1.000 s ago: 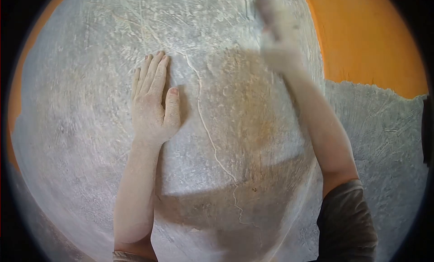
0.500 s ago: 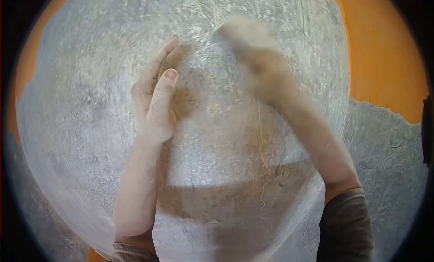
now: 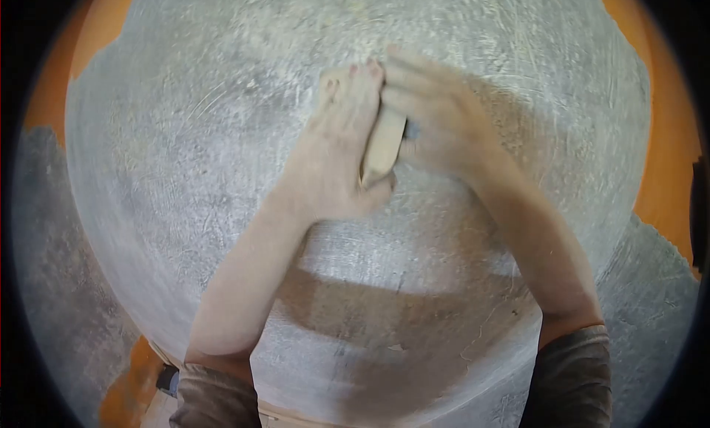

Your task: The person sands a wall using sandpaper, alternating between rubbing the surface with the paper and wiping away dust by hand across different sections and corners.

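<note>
Nearest are two dark grey-brown cloth sleeves at the lower edge, the left sleeve (image 3: 214,397) ending just below the elbow crease, the right sleeve (image 3: 568,376) level with the other elbow. From them the bare forearms slant up and inward, so that the hands meet above the middle of the view.

The bare left hand (image 3: 336,151) has its back to the camera, fingers together and pointing up, thumb angled across at the lower end of a pale cream, long, flat-faced block (image 3: 384,143). It touches the block's left edge; how firmly its grip closes there I cannot tell. The bare right hand (image 3: 441,121) is somewhat blurred, its fingers bent over the block's upper part from the right, and its grip is closed on it. The block stands tilted, its top leaning right, between the two palms. A small dark blue-grey patch (image 3: 412,129) shows between it and the right palm; what that is cannot be made out.

Behind the hands spreads a broad, rounded-looking, mottled grey plaster-like surface (image 3: 222,154), streaked with fine scratches. A wide brownish shadow (image 3: 355,310) crosses it below the hands, and a thin wavy crack (image 3: 470,347) runs low on the right. Farther out, bright orange painted areas (image 3: 669,180) border it on both sides, above rough darker grey patches (image 3: 651,280).
</note>
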Demonstrator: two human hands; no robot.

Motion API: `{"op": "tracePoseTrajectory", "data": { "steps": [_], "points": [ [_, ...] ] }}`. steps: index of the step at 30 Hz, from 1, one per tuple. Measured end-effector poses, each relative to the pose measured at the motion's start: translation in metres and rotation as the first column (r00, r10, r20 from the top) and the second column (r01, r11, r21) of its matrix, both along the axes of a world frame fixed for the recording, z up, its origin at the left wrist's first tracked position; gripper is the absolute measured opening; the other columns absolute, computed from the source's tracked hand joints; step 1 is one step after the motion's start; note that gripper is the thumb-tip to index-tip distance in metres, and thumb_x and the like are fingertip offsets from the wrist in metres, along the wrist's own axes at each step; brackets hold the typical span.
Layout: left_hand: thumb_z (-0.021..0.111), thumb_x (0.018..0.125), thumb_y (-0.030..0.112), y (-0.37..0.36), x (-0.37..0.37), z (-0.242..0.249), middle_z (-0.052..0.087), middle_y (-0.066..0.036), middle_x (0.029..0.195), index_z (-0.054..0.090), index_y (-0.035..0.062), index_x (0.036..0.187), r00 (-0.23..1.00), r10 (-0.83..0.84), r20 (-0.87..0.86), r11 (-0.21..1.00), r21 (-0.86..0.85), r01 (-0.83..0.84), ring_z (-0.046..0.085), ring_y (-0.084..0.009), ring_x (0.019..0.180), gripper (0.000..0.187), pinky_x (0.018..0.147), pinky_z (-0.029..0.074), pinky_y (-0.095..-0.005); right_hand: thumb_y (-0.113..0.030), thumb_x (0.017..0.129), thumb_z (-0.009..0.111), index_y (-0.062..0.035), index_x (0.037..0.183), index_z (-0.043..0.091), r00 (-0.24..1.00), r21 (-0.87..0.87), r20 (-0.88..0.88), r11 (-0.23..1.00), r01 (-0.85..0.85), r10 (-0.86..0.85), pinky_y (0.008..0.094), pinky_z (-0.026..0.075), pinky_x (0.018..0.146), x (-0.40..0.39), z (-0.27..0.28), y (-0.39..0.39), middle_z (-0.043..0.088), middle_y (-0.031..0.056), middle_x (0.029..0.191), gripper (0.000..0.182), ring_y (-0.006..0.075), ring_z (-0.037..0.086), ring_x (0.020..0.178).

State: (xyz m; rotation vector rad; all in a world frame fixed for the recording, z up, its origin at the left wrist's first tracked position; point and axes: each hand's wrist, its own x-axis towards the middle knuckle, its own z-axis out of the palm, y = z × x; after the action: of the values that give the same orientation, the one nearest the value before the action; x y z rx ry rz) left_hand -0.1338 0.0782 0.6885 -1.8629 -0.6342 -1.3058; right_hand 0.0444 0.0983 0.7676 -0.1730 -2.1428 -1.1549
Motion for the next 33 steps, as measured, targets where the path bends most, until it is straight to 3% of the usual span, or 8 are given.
{"op": "tracePoseTrajectory", "data": {
  "steps": [6,11,13,17,21,27,29,33],
  "points": [
    [0.05,0.089,0.025,0.009,-0.056,0.036,0.026,-0.031,0.16,0.029,-0.0089,0.153,0.834,0.483,0.269,0.856,0.056,-0.514,0.015,-0.0422,0.154,0.076,0.127,0.018,-0.051,-0.027,0.092,0.057,-0.0084,0.144,0.052,0.905,0.116,-0.409,0.978,0.175,-0.114,0.047,0.022,0.124,-0.018,0.042,-0.015,0.045,0.0144,0.155,0.055,0.032,0.033,0.148],
    [0.039,0.095,0.02,0.008,-0.033,-0.019,0.048,-0.029,0.144,0.054,-0.0011,0.136,0.903,0.347,-0.252,0.918,0.289,-0.272,0.044,-0.0382,0.14,0.048,0.118,0.036,-0.0535,-0.016,0.086,0.057,-0.001,0.136,0.059,0.881,0.159,-0.472,0.98,0.119,-0.03,0.0482,0.024,0.123,-0.016,0.044,0.005,0.049,0.0211,0.15,0.052,0.0387,0.037,0.145],
    [0.037,0.098,0.022,0.017,-0.07,0.014,0.042,-0.022,0.153,0.044,0.0033,0.148,0.97,0.242,0.005,0.97,0.035,-0.243,0.033,-0.0346,0.148,0.053,0.123,0.029,-0.0512,-0.013,0.084,0.056,-0.0001,0.13,0.063,0.834,0.153,-0.544,0.988,-0.007,0.091,0.0478,0.026,0.122,-0.013,0.048,0.021,0.052,0.0221,0.146,0.048,0.0401,0.04,0.143],
    [0.035,0.099,0.02,-0.001,-0.067,0.05,0.041,-0.015,0.158,0.038,0.0105,0.156,0.677,0.671,0.302,0.741,-0.249,-0.624,0.026,-0.0305,0.153,0.057,0.126,0.024,-0.0516,-0.011,0.085,0.054,-0.0003,0.13,0.064,0.863,0.17,-0.506,0.982,0.077,0.02,0.0472,0.028,0.121,-0.019,0.042,0.004,0.055,0.023,0.143,0.047,0.0406,0.043,0.14],
    [0.037,0.097,0.019,0.02,-0.037,0.005,0.054,-0.016,0.131,0.056,0.0103,0.132,0.922,0.311,-0.231,0.894,0.401,-0.201,0.051,-0.0315,0.124,0.041,0.115,0.037,-0.0532,-0.012,0.085,0.054,-0.0021,0.13,0.064,0.819,0.16,-0.566,0.987,-0.004,0.095,0.0475,0.029,0.12,-0.016,0.051,0.016,0.056,0.0229,0.143,0.048,0.0397,0.044,0.139],
    [0.041,0.088,0.012,0.009,-0.055,0.057,0.055,-0.015,0.108,0.058,0.0085,0.116,0.744,0.415,0.524,0.889,-0.06,-0.454,0.053,-0.0304,0.114,0.032,0.116,0.037,-0.0522,-0.012,0.085,0.054,-0.0033,0.132,0.063,0.833,0.17,-0.552,0.982,0.087,0.022,0.0471,0.032,0.118,-0.02,0.047,-0.004,0.057,0.0204,0.142,0.048,0.0385,0.047,0.137],
    [0.041,0.087,0.011,0.009,-0.026,0.036,0.054,-0.015,0.108,0.057,0.0058,0.115,0.872,0.484,0.069,0.809,0.344,-0.476,0.051,-0.0307,0.115,0.032,0.113,0.039,-0.0506,-0.013,0.086,0.054,-0.0037,0.134,0.062,0.878,0.157,-0.478,0.987,0.044,0.037,0.047,0.031,0.119,-0.011,0.059,0.003,0.056,0.0196,0.144,0.049,0.0374,0.045,0.138],
    [0.038,0.093,0.013,0.007,-0.038,0.038,0.055,-0.02,0.124,0.055,0.002,0.123,0.943,0.302,-0.137,0.912,0.33,-0.244,0.044,-0.0362,0.13,0.036,0.115,0.036,-0.0545,-0.017,0.086,0.053,-0.0037,0.139,0.058,0.884,0.132,-0.468,0.99,0.055,0.013,0.0463,0.031,0.119,0.035,0.091,0.019,0.053,0.0196,0.147,0.054,0.0349,0.042,0.142]
  ]
}}
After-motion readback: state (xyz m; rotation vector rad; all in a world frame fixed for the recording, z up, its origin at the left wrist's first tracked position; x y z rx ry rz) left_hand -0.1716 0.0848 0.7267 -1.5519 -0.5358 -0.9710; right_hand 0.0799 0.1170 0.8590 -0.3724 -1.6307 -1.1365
